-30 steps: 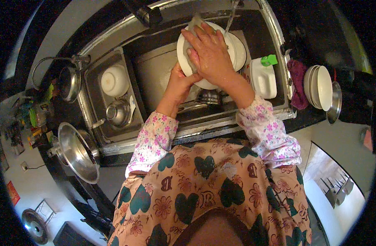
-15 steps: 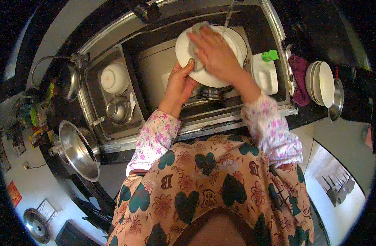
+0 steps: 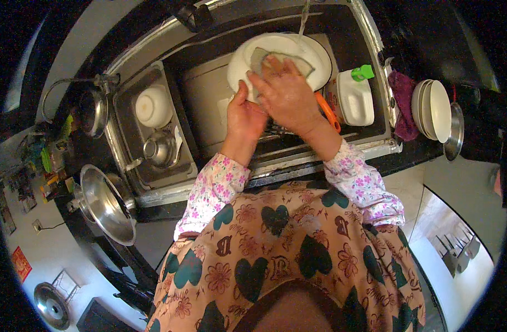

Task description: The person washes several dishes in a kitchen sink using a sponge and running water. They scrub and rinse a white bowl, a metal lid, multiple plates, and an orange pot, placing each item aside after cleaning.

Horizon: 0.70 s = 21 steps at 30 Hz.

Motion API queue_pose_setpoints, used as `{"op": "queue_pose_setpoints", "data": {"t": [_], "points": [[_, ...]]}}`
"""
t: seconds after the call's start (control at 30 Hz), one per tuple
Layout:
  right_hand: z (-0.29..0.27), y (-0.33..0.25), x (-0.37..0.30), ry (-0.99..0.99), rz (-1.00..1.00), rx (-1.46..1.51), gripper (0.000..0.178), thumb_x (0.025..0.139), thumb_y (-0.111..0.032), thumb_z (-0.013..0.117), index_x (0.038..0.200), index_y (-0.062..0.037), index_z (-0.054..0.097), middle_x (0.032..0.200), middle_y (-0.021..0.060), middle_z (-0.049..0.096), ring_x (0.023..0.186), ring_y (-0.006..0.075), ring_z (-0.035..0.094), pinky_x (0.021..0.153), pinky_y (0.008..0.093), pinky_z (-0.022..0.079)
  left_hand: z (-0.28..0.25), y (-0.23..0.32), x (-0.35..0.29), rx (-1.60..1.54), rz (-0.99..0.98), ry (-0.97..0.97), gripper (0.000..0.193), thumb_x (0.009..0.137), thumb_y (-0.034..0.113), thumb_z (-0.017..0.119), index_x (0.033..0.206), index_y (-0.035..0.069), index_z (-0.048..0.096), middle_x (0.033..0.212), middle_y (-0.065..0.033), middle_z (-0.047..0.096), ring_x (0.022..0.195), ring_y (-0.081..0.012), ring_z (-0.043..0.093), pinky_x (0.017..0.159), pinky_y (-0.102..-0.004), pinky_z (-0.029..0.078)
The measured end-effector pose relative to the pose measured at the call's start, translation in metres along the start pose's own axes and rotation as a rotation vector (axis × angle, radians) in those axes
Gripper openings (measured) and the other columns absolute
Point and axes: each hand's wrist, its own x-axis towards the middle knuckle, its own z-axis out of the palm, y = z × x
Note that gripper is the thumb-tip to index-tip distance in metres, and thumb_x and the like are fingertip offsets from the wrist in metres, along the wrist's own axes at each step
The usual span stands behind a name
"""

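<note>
White and round, the plate lies tilted in the large basin of the sink, right under my right grip and just beyond the thumb of my left grip. The fingers of my right grip are spread over a grey-green cloth on the face of the plate; blur keeps me from telling whether they pinch it or only press it. My left grip has its thumb raised at the near left rim, but its fingertips are hidden, so I cannot tell whether it is clamped on the plate. Another white plate shows past the right side of the first, and a thin stream of water falls beyond my right grip. Just to the right of that grip is an orange handle, then a white jug with a green cap. Farther right, outside the sink, are a purple cloth and a stack of white bowls. Well to the left of my left grip, in the small basin, a white bowl sits beyond a steel bowl.
</note>
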Motion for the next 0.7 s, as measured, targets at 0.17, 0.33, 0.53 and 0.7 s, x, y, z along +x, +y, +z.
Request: {"op": "queue_pose_setpoints", "data": {"t": [0.17, 0.33, 0.53, 0.7], "points": [[0.01, 0.046, -0.013, 0.234, 0.452, 0.304, 0.046, 0.081, -0.019, 0.049, 0.123, -0.0005, 0.045, 0.12, 0.0236, 0.048, 0.116, 0.0394, 0.042, 0.101, 0.048, 0.03, 0.003, 0.027, -0.013, 0.161, 0.066, 0.006, 0.045, 0.092, 0.025, 0.048, 0.129, 0.003, 0.036, 0.129, -0.0113, 0.046, 0.121, -0.0265, 0.044, 0.101, -0.0438, 0.037], [-0.009, 0.019, -0.01, 0.036, 0.116, 0.081, 0.044, 0.081, -0.016, 0.049, 0.122, -0.0003, 0.045, 0.12, 0.023, 0.048, 0.118, 0.0385, 0.04, 0.102, 0.0463, 0.029, -0.001, 0.025, -0.007, 0.231, 0.031, -0.037, 0.044, 0.092, 0.02, 0.049, 0.131, 0.005, 0.034, 0.129, -0.0114, 0.045, 0.118, -0.0262, 0.046, 0.098, -0.0424, 0.041], [0.02, 0.02, 0.032, 0.092, -0.033, 0.101, 0.037, 0.079, -0.019, 0.052, 0.114, -0.0073, 0.055, 0.116, 0.0192, 0.054, 0.109, 0.0336, 0.051, 0.096, 0.047, 0.037, 0.009, 0.032, -0.023, 0.55, -0.049, -0.032, 0.046, 0.089, 0.014, 0.054, 0.131, 0.007, 0.036, 0.127, -0.0096, 0.047, 0.118, -0.0242, 0.046, 0.1, -0.0415, 0.038], [0.022, 0.081, 0.049, -0.196, 0.484, 0.394, 0.035, 0.085, -0.031, 0.054, 0.11, -0.0064, 0.059, 0.106, 0.0176, 0.06, 0.095, 0.0315, 0.058, 0.081, 0.0404, 0.046, -0.004, 0.046, -0.035, 0.551, 0.02, -0.135, 0.051, 0.086, 0.009, 0.054, 0.133, 0.006, 0.034, 0.13, -0.0109, 0.044, 0.12, -0.0262, 0.044, 0.101, -0.0419, 0.037]]}}
